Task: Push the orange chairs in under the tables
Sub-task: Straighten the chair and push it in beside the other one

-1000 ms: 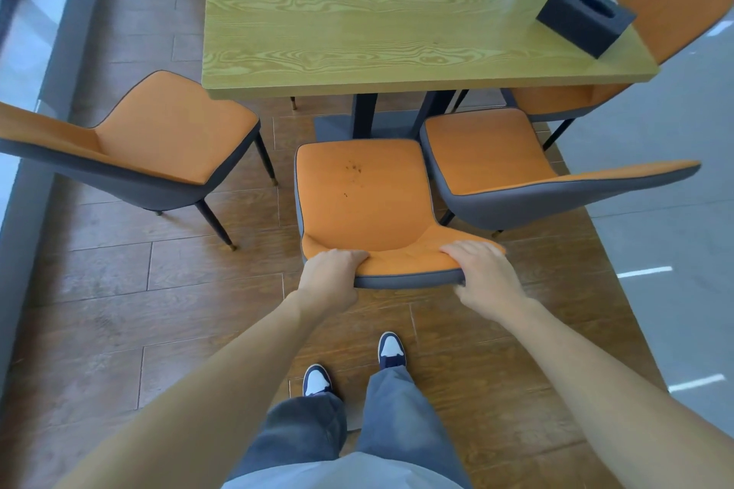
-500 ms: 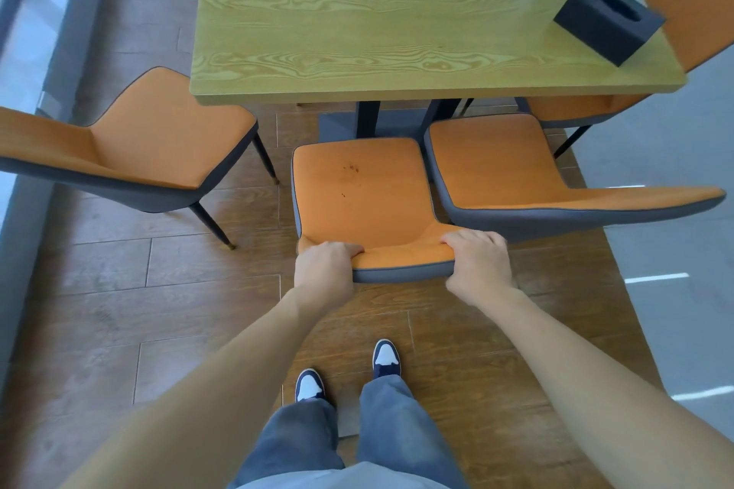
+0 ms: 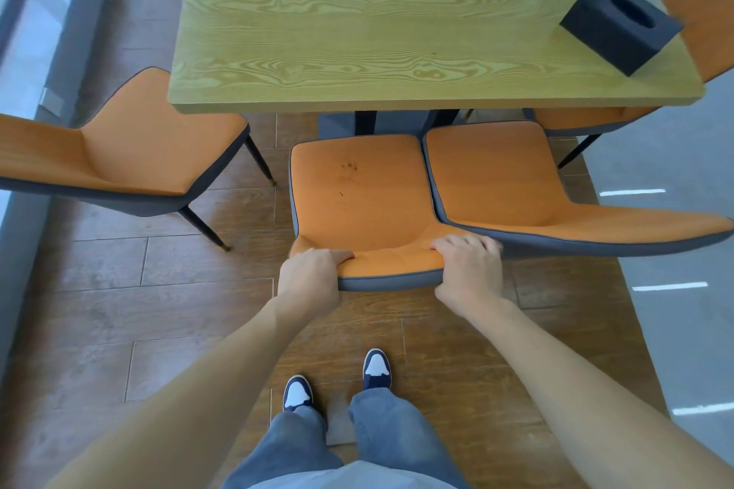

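Across the far half of the view sits the wood-grain table (image 3: 397, 24), with a black tissue box (image 3: 619, 24) at its right end. Right below the near edge, the middle orange chair (image 3: 357, 187) has its seat front just short of the tabletop, snug against the right chair (image 3: 496, 179). Another chair (image 3: 151, 147) sits off left. Left hand (image 3: 310, 278) and right hand (image 3: 468, 270) both clamp the backrest's top edge.
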